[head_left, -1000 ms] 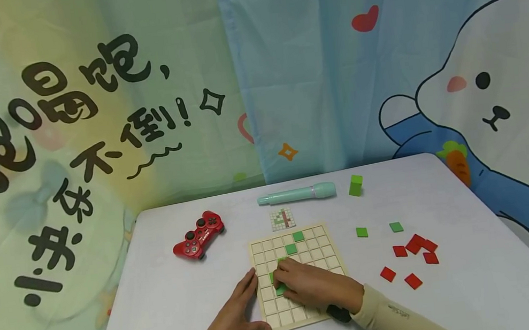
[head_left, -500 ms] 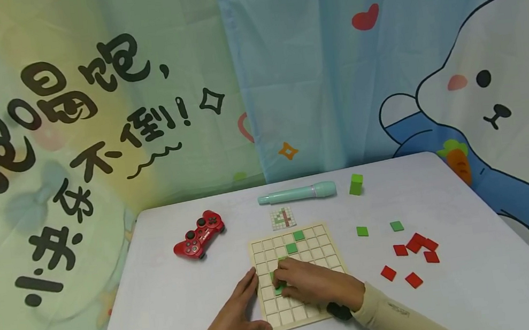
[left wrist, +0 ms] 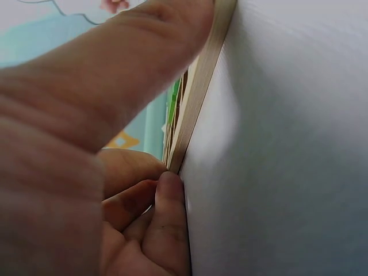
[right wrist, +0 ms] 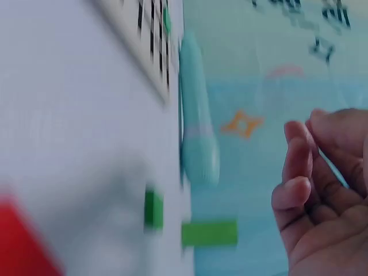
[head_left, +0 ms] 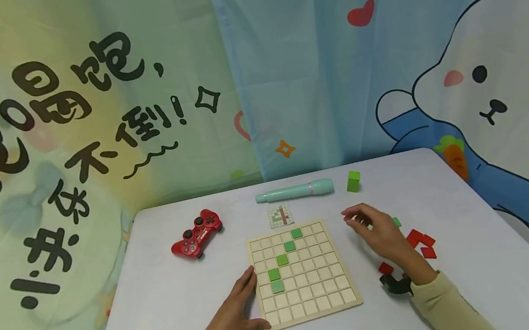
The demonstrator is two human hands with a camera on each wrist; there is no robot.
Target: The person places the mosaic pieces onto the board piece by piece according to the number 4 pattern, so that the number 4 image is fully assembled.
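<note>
The wooden grid board (head_left: 322,282) lies on the table, with several green square tiles (head_left: 281,260) in a slanting line of its cells. My left hand (head_left: 234,313) touches the board's left side, thumb at the near corner and fingers farther up the edge; the left wrist view shows the fingertips against the wooden rim. To the right of the board, my right hand (head_left: 383,233) hovers above the table, fingers loosely bent and nothing between them. A loose green tile (right wrist: 153,208) shows below it in the right wrist view. Another green tile (head_left: 397,221) peeks out behind the hand.
Several red tiles (head_left: 414,237) lie right of the board, partly covered by the right arm. A small pattern card (head_left: 280,216), a mint-green pen-like stick (head_left: 293,191) and a bright green block (head_left: 353,181) are behind it. A red game controller (head_left: 197,234) is at left.
My right hand has lifted off the board and moved right, uncovering the lower green tiles in the grid. My left hand stays at the board's edge. The head view has shifted slightly.
</note>
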